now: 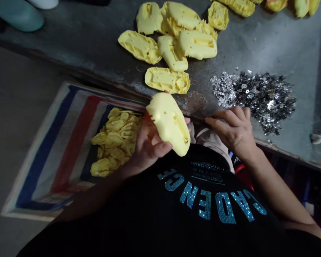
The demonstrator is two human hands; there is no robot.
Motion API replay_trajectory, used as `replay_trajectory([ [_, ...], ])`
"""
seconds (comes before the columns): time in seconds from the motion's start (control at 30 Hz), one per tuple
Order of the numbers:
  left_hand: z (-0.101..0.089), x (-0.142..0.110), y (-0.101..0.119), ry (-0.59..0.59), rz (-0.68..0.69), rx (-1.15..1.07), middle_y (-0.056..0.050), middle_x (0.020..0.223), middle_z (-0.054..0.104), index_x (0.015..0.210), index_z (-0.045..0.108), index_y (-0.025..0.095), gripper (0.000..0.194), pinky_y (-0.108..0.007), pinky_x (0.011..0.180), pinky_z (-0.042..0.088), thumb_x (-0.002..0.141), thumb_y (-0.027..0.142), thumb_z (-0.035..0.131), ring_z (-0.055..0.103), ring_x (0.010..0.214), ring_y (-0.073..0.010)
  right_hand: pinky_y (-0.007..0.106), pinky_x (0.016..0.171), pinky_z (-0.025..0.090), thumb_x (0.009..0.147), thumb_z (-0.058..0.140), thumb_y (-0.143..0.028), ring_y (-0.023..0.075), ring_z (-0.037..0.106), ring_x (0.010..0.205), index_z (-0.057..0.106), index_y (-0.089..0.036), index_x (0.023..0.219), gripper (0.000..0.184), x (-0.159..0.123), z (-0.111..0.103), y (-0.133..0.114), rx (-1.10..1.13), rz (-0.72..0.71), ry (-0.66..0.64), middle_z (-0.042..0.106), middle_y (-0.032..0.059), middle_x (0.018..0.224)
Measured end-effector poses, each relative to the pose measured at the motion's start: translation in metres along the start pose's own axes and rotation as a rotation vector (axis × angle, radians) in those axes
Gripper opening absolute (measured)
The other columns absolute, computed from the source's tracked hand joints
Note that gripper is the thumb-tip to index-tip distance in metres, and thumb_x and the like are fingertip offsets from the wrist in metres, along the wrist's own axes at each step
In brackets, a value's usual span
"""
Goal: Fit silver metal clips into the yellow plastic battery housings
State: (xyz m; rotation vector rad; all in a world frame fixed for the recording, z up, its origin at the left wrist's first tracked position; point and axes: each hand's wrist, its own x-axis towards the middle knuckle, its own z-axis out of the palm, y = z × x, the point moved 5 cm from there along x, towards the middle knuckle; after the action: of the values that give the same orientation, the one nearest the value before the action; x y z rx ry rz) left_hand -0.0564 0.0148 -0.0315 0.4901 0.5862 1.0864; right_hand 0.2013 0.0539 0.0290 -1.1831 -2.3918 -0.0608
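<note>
My left hand (147, 148) is closed around a pale yellow plastic shell (169, 123), held tilted in front of my body near the table edge. The shell's smooth outside with a long slot faces up, and a bit of red shows at its left side. My right hand (237, 132) rests at the table edge, beside a heap of small shiny metal clips (264, 94). Its fingers are curled and the thumb is pressed to the index finger; anything pinched there is too small to make out.
Several yellow shells (167, 80) lie on the dark table (82, 43), some stacked, others at the far right. Below left, a striped sack-cloth container (77, 142) holds many yellow pieces (116, 142). A grey-green rounded object (20, 14) sits top left. A small white scrap (317, 138) lies right.
</note>
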Motion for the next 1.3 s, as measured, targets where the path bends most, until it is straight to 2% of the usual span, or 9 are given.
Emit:
replay_trajectory([
  [0.1, 0.008, 0.006, 0.009, 0.079, 0.238, 0.189, -0.004, 0.145, 0.087, 0.155, 0.077, 0.035, 0.078, -0.044, 0.102, 0.073, 0.085, 0.055, 0.104, 0.077, 0.147, -0.0395, 0.050, 0.094, 0.047, 0.114, 0.074, -0.022, 0.0277, 0.072, 0.110, 0.084, -0.038, 0.130, 0.024, -0.006, 0.002, 0.017, -0.140, -0.050, -0.035, 0.089, 0.0018, 0.125],
  [0.3, 0.011, 0.011, 0.000, 0.048, 0.129, 0.121, -0.008, 0.159, 0.080, 0.155, 0.077, 0.032, 0.074, -0.042, 0.095, 0.078, 0.091, 0.063, 0.098, 0.075, 0.149, -0.0381, 0.048, 0.088, 0.043, 0.112, 0.078, -0.028, 0.0281, 0.068, 0.102, 0.083, -0.034, 0.118, 0.010, -0.013, -0.008, 0.031, -0.065, 0.085, 0.077, 0.084, 0.0036, 0.108],
  [0.43, 0.012, 0.011, -0.013, 0.034, 0.010, 0.001, -0.010, 0.151, 0.084, 0.156, 0.075, 0.029, 0.077, -0.045, 0.101, 0.077, 0.092, 0.066, 0.095, 0.071, 0.154, -0.0424, 0.047, 0.090, 0.042, 0.111, 0.080, -0.041, 0.0302, 0.064, 0.102, 0.081, -0.031, 0.111, 0.010, 0.000, 0.007, 0.021, -0.026, 0.142, 0.004, 0.076, 0.0040, 0.099],
  [0.53, 0.015, 0.013, -0.020, 0.043, -0.050, -0.028, -0.015, 0.155, 0.082, 0.158, 0.071, 0.028, 0.085, -0.048, 0.101, 0.076, 0.088, 0.069, 0.096, 0.072, 0.153, -0.0455, 0.047, 0.091, 0.042, 0.112, 0.076, -0.038, 0.0306, 0.062, 0.103, 0.078, -0.029, 0.102, 0.013, 0.008, 0.019, 0.016, -0.026, 0.161, -0.037, 0.073, 0.0038, 0.096],
  [0.6, 0.019, 0.015, -0.021, 0.009, -0.089, -0.031, -0.017, 0.154, 0.083, 0.164, 0.066, 0.027, 0.090, -0.042, 0.087, 0.077, 0.089, 0.069, 0.094, 0.081, 0.140, -0.0446, 0.046, 0.090, 0.041, 0.113, 0.073, -0.033, 0.0293, 0.061, 0.100, 0.078, -0.029, 0.102, 0.013, 0.008, 0.021, 0.016, 0.007, 0.132, -0.037, 0.073, 0.0032, 0.094],
  [0.73, 0.032, 0.021, -0.026, -0.141, -0.252, -0.019, -0.019, 0.144, 0.087, 0.176, 0.057, 0.025, 0.096, -0.028, 0.052, 0.064, 0.097, 0.075, 0.081, 0.091, 0.093, -0.0327, 0.046, 0.088, 0.040, 0.114, 0.074, -0.032, 0.0281, 0.062, 0.097, 0.082, -0.031, 0.112, 0.009, 0.002, 0.020, 0.021, 0.019, 0.084, -0.017, 0.078, 0.0032, 0.099],
  [0.83, 0.040, 0.024, -0.028, -0.209, -0.343, -0.008, -0.020, 0.137, 0.089, 0.173, 0.061, 0.025, 0.098, -0.025, 0.045, 0.059, 0.095, 0.082, 0.079, 0.089, 0.077, -0.0288, 0.046, 0.089, 0.042, 0.113, 0.077, -0.029, 0.0278, 0.068, 0.097, 0.084, -0.031, 0.111, 0.007, 0.000, 0.011, 0.020, 0.058, 0.081, 0.010, 0.081, 0.0032, 0.100],
  [1.07, 0.050, 0.023, -0.033, -0.246, -0.447, -0.004, -0.024, 0.144, 0.085, 0.174, 0.057, 0.017, 0.097, -0.024, 0.048, 0.065, 0.101, 0.078, 0.074, 0.092, 0.091, -0.0317, 0.044, 0.084, 0.055, 0.106, 0.086, -0.022, 0.0230, 0.080, 0.089, 0.082, -0.032, 0.110, 0.011, 0.000, -0.038, 0.009, 0.625, 0.196, 0.015, 0.086, -0.0024, 0.103],
  [1.3, 0.059, 0.024, -0.040, -0.253, -0.461, 0.009, -0.018, 0.130, 0.088, 0.170, 0.060, 0.018, 0.096, -0.025, 0.049, 0.066, 0.098, 0.078, 0.080, 0.092, 0.087, -0.0320, 0.043, 0.085, 0.058, 0.105, 0.084, -0.015, 0.0224, 0.082, 0.091, 0.082, -0.034, 0.114, 0.020, -0.009, -0.051, 0.000, 0.574, 0.153, 0.000, 0.088, -0.0022, 0.106],
])
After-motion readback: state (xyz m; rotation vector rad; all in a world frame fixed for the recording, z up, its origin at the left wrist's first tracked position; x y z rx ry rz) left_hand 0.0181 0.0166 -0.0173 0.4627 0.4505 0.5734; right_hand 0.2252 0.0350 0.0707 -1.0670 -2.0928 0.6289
